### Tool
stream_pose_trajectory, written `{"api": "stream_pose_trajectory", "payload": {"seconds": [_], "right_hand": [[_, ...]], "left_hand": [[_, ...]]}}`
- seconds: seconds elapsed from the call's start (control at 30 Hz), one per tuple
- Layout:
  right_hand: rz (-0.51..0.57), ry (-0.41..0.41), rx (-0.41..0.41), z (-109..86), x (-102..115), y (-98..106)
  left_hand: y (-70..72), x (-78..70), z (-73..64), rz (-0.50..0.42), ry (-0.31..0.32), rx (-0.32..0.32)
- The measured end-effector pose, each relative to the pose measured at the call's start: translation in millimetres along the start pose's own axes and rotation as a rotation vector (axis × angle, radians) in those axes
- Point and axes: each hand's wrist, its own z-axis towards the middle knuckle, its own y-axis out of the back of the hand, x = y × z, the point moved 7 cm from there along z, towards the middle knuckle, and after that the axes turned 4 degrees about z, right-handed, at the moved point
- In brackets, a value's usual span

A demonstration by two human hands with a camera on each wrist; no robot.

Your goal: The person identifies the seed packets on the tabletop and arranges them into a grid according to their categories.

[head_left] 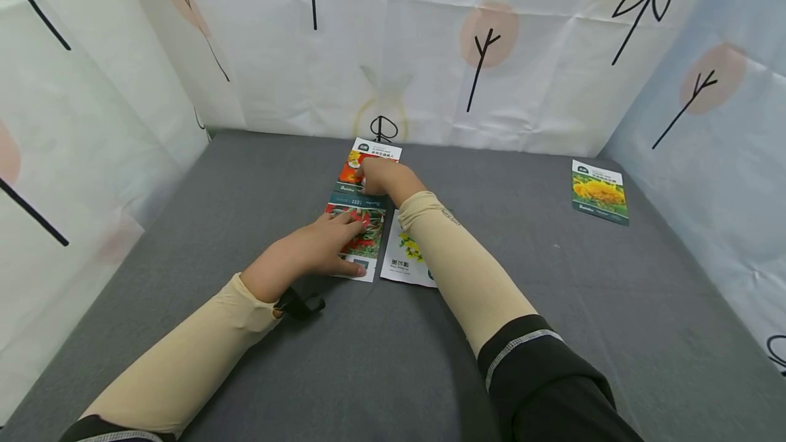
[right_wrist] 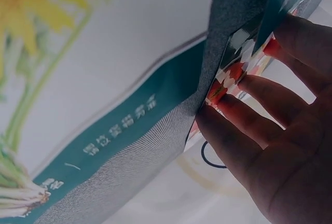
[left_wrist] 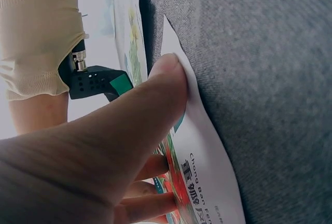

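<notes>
Gray tabletop (head_left: 614, 305), hands (head_left: 316, 244) on packets (head_left: 372, 243)

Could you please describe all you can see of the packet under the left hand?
The packet is a thin, papery rectangle. It bears a red-and-green plant picture, a teal band at the far end and a white, printed near end with a wavy edge. It lies on the grey table, partly hidden under the resting left hand. Its far end meets or overlaps another packet.

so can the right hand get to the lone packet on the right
Likely yes: the right hand touches another packet, but only bare table lies between it and the lone packet.
</notes>
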Motion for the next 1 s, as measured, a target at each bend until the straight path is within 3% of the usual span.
{"api": "stream_pose_trajectory", "payload": {"seconds": [0.67,0.83,1.0], "right_hand": [[-0.021,0.019,-0.069,0.7,6.1,0.8],[-0.086,-0.007,-0.123,0.6,8.6,1.6],[-0.236,0.02,-0.212,-3.7,13.3,3.9]], "left_hand": [[0.0,1.9,-1.6,0.0,0.009,0.004],[0.3,3.0,-3.0,-0.001,0.017,0.002],[-0.7,2.4,-3.0,0.008,0.018,0.001]]}}
